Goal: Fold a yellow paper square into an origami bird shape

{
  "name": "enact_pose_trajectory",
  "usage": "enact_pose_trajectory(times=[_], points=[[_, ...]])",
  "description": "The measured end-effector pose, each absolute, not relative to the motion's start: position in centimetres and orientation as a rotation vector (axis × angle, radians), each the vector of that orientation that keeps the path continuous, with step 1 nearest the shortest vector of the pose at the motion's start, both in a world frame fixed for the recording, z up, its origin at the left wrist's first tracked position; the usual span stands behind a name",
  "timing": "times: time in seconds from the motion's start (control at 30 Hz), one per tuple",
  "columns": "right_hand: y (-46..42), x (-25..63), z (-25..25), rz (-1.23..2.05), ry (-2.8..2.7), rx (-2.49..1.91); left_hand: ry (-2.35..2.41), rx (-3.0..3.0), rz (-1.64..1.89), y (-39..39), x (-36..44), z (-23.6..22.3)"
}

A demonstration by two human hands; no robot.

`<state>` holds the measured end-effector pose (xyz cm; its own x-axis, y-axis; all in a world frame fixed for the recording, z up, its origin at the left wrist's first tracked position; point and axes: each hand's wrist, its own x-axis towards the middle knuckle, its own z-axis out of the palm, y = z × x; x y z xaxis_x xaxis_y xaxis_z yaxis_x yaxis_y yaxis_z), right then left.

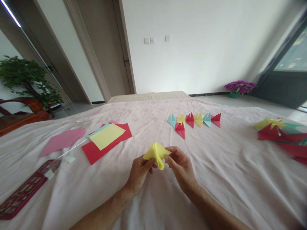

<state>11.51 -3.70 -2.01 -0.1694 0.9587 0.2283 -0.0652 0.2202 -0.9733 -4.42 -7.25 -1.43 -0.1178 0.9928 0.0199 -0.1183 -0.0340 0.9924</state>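
Observation:
A yellow sheet of folding paper [156,152], partly folded with a rounded flap bulging toward me, is held up between both hands above the cloth. My left hand [141,171] pinches its left side, thumb on the near face. At its right corner, my right hand [179,164] grips the edge between thumb and fingers. The fingertips behind the paper are partly hidden. Beyond the hands, a row of small folded paper pieces [190,120] in red, yellow and light blue stands on the cloth, with one red folded piece [180,129] in front of it.
Left lie a red sheet [89,154] under a yellow sheet [107,135], pink paper [62,140] and a dark red patterned packet [22,188]. Larger folded papers [273,129] sit at the far right. A pale pink cloth [148,198] covers the surface, with wrinkles.

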Motion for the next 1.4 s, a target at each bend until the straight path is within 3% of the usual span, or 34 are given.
enact_pose_trajectory(times=[0.63, 1.4], points=[[-3.9, 12.4, -0.1, 0.661, -1.666, -0.829, 1.236, 1.030, 1.455, -6.8, -5.0, -2.0], [-3.9, 13.1, -0.8, 0.527, -1.981, -0.763, 0.891, 0.932, 1.389, -7.7, -5.2, -0.9]])
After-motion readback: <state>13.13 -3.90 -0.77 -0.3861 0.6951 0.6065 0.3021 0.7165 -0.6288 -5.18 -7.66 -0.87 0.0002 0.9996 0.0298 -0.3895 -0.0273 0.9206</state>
